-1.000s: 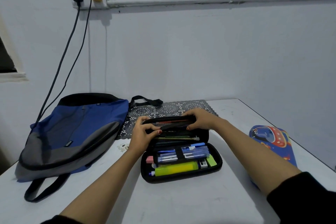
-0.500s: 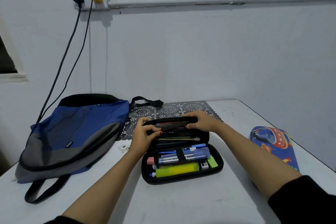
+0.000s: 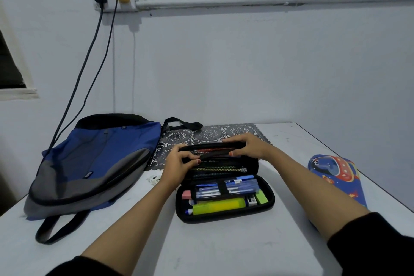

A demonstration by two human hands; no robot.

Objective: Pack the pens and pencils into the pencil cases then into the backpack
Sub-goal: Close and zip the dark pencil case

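Observation:
A black pencil case lies open in the middle of the white table. Its near half holds blue pens, a yellow highlighter, a pink eraser and a green one. Its raised far half has a mesh pocket with pencils behind it. My left hand pinches the mesh flap at its left end. My right hand grips the top edge of the raised half at the right. A blue and grey backpack lies flat to the left. A second blue pencil case with a rocket print lies at the right.
A dark lace mat lies behind the open case, against the wall. Two cables hang from a wall socket down behind the backpack. The table's right edge runs close past the blue case.
Both hands stay on the raised half of the black case. The right hand has shifted slightly along the top edge and the view has tilted a little.

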